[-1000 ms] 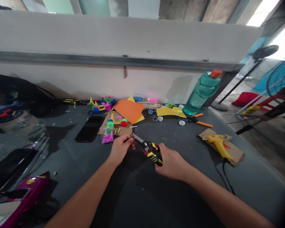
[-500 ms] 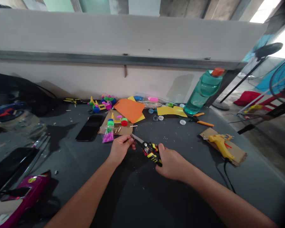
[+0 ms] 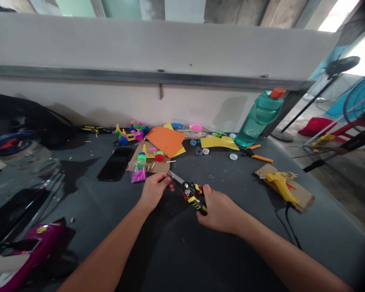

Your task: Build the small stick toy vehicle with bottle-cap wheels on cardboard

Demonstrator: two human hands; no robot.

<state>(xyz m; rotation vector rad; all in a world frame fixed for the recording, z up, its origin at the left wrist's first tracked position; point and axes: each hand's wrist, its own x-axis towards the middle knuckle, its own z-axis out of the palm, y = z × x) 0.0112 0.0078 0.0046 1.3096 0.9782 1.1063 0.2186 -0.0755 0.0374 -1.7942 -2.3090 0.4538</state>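
My right hand (image 3: 217,209) is wrapped round the black-and-yellow handles of a pair of snips (image 3: 187,190), whose metal blades point up and left. At the blade tips my left hand (image 3: 155,188) is closed in a pinch; whatever lies between its fingertips is too small to make out. Just beyond the left hand rests a piece of cardboard (image 3: 164,167) bearing short sticks, bottle caps (image 3: 159,156) and a small yellow frame (image 3: 149,151). A little plastic bag with purple stuff (image 3: 138,175) lies at its near edge.
A black phone (image 3: 115,164) lies left of the cardboard. Orange paper (image 3: 166,140) and yellow paper (image 3: 219,142) are behind. To the right are a teal bottle (image 3: 260,119), orange-handled pliers (image 3: 258,156) and a yellow glue gun (image 3: 281,186). A magenta device (image 3: 36,247) sits at near left.
My right hand's grip on the snips has shifted very slightly. My left hand stays at the blade tips, and the view has moved a touch.
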